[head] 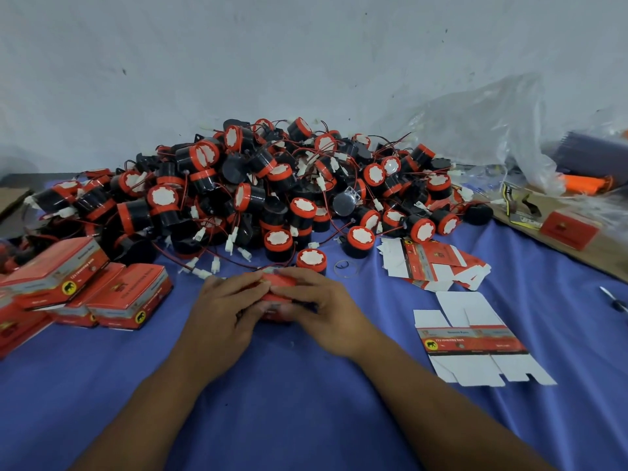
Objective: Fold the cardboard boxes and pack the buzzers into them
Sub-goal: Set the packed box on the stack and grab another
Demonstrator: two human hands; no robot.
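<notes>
Box point(280, 281), just one, gripped by left hand point(227, 302) and right hand point(328, 311).

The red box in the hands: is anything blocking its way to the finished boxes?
Nothing visible. Only blue cloth lies between the red box, gripped by left hand and right hand, and the finished boxes.

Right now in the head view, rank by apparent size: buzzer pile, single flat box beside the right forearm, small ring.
1. buzzer pile
2. single flat box, nearer the camera
3. small ring
</notes>
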